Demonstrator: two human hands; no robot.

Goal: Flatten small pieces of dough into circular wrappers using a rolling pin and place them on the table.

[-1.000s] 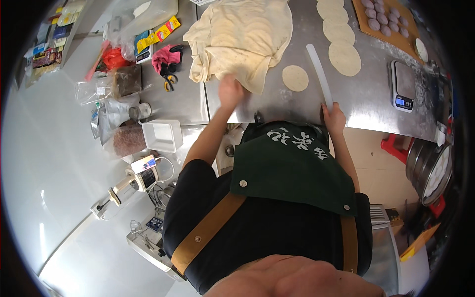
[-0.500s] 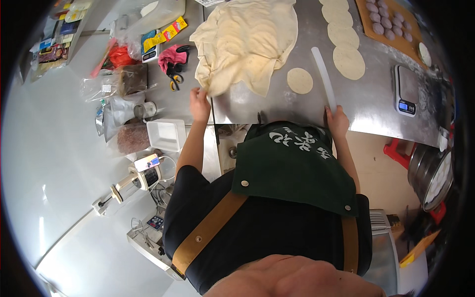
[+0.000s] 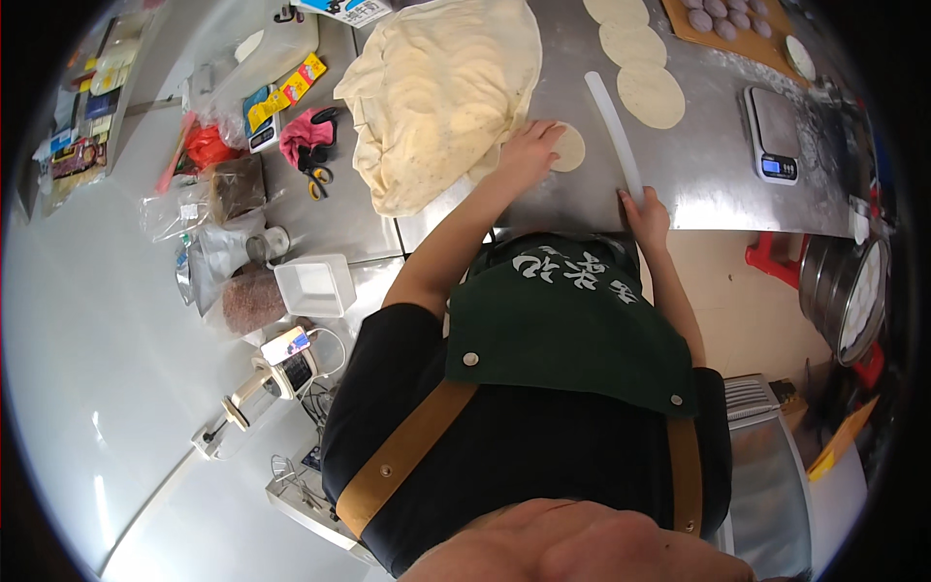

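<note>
My left hand (image 3: 527,155) lies at the left edge of a small round dough wrapper (image 3: 570,150), fingers apart and slightly bent over it; whether it touches the wrapper is hard to tell. Beside it a large crumpled cream cloth (image 3: 427,97) covers something lumpy. My right hand (image 3: 648,213) grips the lower end of a long white rolling pin (image 3: 609,121), which lies slanting on the steel table (image 3: 703,184). Right of the pin is an overlapping column of thin dough rounds (image 3: 650,94).
A digital scale (image 3: 771,136) and a board with purple balls (image 3: 682,27) are at the right. Pink cloth (image 3: 299,131), scissors (image 3: 318,184), plastic bags and a white tub (image 3: 315,291) are left. A steamer pot (image 3: 844,291) stands by a red stool (image 3: 766,252).
My left hand has left the cloth's lower left corner and moved right to the small wrapper. The cloth's lower part lies rearranged. My right hand still holds the pin.
</note>
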